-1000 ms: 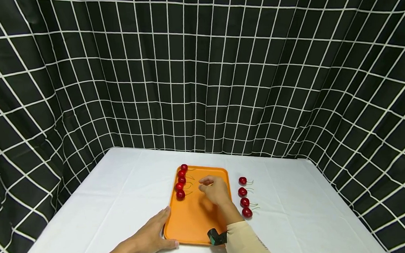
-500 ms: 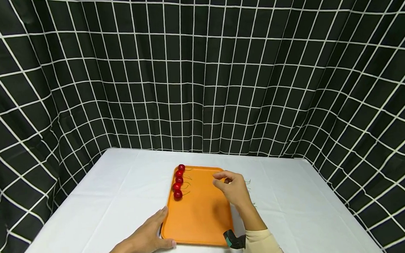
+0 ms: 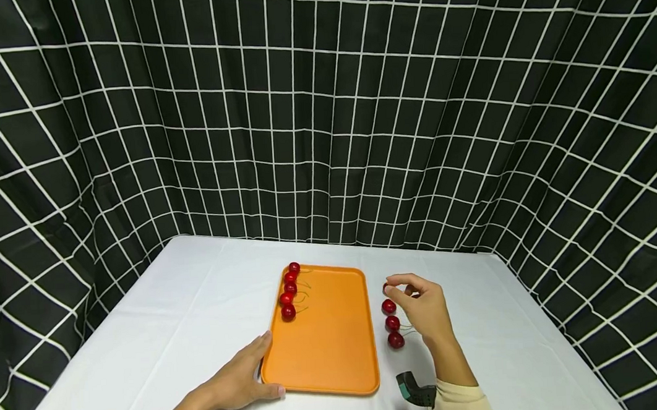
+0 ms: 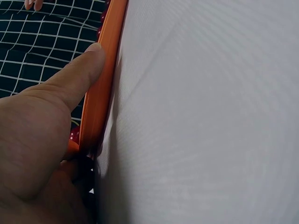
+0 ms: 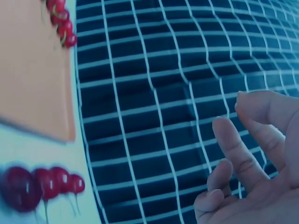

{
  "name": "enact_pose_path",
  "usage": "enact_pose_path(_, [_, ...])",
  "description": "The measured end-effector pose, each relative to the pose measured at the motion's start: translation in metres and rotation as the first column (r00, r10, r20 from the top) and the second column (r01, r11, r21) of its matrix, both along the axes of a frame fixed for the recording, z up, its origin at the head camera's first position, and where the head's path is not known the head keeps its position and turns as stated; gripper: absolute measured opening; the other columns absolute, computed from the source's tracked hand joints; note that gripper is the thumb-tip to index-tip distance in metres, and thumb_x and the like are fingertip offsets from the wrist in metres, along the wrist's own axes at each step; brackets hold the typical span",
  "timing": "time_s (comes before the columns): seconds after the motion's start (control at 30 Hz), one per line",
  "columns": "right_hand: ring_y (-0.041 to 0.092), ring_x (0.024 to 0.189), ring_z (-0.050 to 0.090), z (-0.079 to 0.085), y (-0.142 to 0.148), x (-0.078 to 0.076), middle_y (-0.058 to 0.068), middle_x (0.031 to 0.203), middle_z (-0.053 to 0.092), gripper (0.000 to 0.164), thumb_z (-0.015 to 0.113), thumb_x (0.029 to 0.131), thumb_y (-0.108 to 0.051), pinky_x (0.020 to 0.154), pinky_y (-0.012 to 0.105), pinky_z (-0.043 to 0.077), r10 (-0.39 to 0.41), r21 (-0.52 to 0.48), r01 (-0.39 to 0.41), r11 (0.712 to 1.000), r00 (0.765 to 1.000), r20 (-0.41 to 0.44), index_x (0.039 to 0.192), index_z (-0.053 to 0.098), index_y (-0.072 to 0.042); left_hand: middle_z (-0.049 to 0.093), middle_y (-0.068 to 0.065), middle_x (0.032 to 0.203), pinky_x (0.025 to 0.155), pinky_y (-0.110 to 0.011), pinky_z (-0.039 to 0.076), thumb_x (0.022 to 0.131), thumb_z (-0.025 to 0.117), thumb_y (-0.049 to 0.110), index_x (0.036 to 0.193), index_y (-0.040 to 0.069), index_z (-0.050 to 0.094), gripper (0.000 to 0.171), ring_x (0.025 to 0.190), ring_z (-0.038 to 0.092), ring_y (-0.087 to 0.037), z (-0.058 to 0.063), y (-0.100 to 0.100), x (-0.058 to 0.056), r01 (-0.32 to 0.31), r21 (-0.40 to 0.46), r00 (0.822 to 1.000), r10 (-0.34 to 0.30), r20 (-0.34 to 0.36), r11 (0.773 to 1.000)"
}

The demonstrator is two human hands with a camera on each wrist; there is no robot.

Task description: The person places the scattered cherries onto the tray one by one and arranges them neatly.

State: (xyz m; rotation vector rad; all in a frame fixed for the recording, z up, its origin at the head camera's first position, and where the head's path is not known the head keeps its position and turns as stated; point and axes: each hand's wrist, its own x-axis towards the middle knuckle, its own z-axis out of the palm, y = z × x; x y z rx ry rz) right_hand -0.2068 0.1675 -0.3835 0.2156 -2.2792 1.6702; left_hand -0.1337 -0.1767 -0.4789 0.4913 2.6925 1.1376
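Observation:
My left hand (image 3: 239, 374) rests at the near left corner of an orange tray (image 3: 336, 353), fingers straight along its left side and thumb at the front edge. In the left wrist view, a straight finger (image 4: 77, 74) lies against the orange rim (image 4: 100, 100). Several red cherries with stems (image 3: 287, 312) form a row down the tray's left side. My right hand (image 3: 425, 305) hovers over a second row of cherries (image 3: 392, 323) right of the tray, thumb and index fingertips over the farthest one (image 3: 385, 288). The right wrist view shows these fingertips (image 5: 224, 128) apart, holding nothing.
The tray lies on a white-covered table (image 3: 216, 297). A black curtain with a white grid (image 3: 280, 139) stands behind and along both sides. A small black device (image 3: 416, 391) sits at my right wrist.
My right hand has moved right, from above the tray to the cherry row beside it. My left hand stays at the tray's corner. The head view has shifted slightly.

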Motion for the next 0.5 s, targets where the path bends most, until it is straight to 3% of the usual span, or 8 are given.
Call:
enact_pose_path(0.27, [0.020, 0.062, 0.042, 0.008, 0.026, 0.017, 0.010, 0.074, 0.055, 0.012, 0.072, 0.085, 0.000, 0.042, 0.022, 0.029, -0.043, 0.038, 0.042, 0.998, 0.999, 0.031, 0.096, 0.074, 0.003, 0.014, -0.022, 0.156, 0.108, -0.064, 0.014, 0.075, 0.076, 0.055, 0.149, -0.007, 0.020, 0.112, 0.141, 0.014, -0.043, 0.002, 0.000, 0.001, -0.002, -0.008, 1.000, 0.002, -0.002, 1.000])
enact_pose_path(0.33, [0.018, 0.062, 0.042, 0.000, 0.033, 0.015, 0.009, 0.074, 0.053, 0.012, 0.073, 0.084, -0.001, 0.042, 0.022, 0.029, -0.035, 0.040, 0.033, 0.999, 0.999, 0.038, 0.096, 0.074, 0.004, 0.014, -0.023, 0.156, 0.108, -0.063, 0.014, 0.075, 0.076, 0.055, 0.149, -0.007, 0.020, 0.112, 0.140, 0.014, -0.043, 0.002, 0.000, 0.001, -0.001, -0.010, 1.000, 0.001, -0.005, 1.000])
enact_pose_path(0.5, [0.017, 0.065, 0.042, -0.040, 0.055, 0.000, 0.006, 0.077, 0.056, 0.010, 0.077, 0.082, -0.006, 0.044, 0.023, 0.031, 0.023, 0.089, -0.026, 0.996, 0.999, 0.032, 0.092, 0.076, -0.004, 0.014, -0.023, 0.155, 0.109, -0.063, 0.014, 0.075, 0.076, 0.054, 0.150, -0.006, 0.019, 0.112, 0.141, 0.014, -0.043, 0.002, 0.001, -0.001, -0.002, -0.012, 1.000, 0.002, -0.004, 1.000])
